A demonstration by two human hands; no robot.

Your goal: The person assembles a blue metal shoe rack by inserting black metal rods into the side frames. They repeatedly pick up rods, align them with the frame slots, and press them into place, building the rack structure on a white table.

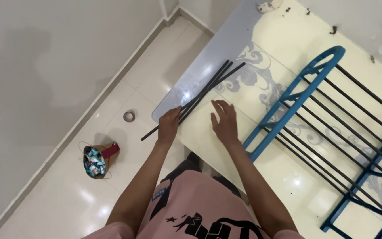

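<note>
Several thin black rods point(208, 86) lie bundled along the near left edge of a cream table point(261, 44) with a grey swirl pattern. Their lower ends stick out past the table corner. My left hand point(169, 126) is closed around the rods near that corner. My right hand point(225, 123) hovers flat over the tabletop just right of the rods, fingers spread, holding nothing. A blue metal rack frame point(288, 108) with black crossbars lies on the table to the right of my right hand.
On the white tiled floor lie a roll of tape point(129, 116) and a brown paper bag point(97, 160) filled with small wrapped items. A white wall runs along the left. Small bits of debris point(268, 6) sit at the table's far end.
</note>
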